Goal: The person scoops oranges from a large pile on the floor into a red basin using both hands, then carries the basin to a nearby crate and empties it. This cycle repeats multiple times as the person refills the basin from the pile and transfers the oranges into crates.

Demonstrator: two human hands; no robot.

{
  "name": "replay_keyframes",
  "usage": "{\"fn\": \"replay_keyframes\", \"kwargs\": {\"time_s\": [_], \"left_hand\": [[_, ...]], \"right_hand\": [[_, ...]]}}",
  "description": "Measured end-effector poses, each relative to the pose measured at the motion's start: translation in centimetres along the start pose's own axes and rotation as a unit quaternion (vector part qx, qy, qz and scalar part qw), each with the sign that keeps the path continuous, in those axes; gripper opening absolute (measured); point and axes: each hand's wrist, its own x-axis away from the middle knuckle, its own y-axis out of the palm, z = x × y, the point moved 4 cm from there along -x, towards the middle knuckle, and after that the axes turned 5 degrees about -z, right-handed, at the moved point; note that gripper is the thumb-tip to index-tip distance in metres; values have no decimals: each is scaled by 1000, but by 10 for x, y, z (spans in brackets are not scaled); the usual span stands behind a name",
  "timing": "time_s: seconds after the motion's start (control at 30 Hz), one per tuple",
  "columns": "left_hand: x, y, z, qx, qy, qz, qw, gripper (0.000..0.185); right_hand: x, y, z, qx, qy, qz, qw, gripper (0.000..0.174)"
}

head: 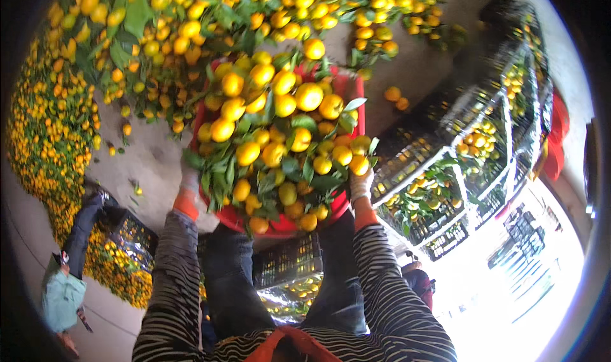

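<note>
A red plastic basket (pixel 359 87), heaped with orange citrus fruit (pixel 273 154) and green leaves, is held in front of my body above my knees. My left hand (pixel 189 180), in a pale glove with an orange cuff, grips its left side; the fingers are partly hidden by leaves. On the right side my right hand (pixel 361 186), in a similar glove, holds the basket's edge beneath a few overhanging fruits. The heap rises above the rim, and some leafy fruit hangs over the front and right edges.
Large piles of leafy citrus (pixel 52 123) cover the floor ahead and to the left. Black plastic crates (pixel 429 166) with fruit stand in a row at right. Another crate (pixel 286 266) is between my legs. A person in a light green top (pixel 64 297) is at lower left.
</note>
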Motion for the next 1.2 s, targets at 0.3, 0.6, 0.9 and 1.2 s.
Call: {"fn": "replay_keyframes", "kwargs": {"time_s": [0.3,0.6,0.9,1.2], "left_hand": [[188,83,155,64,61,-214,973,55],[193,120,241,-133,67,26,988,43],[160,285,153,-526,130,-193,818,35],[208,451,26,-343,21,-295,891,36]], "right_hand": [[198,-79,-137,-472,-21,-15,881,30],[394,-153,-183,-297,-38,149,942,40],[484,-221,-65,-511,-16,267,817,29],[508,-373,16,-441,-37,319,838,29]]}}
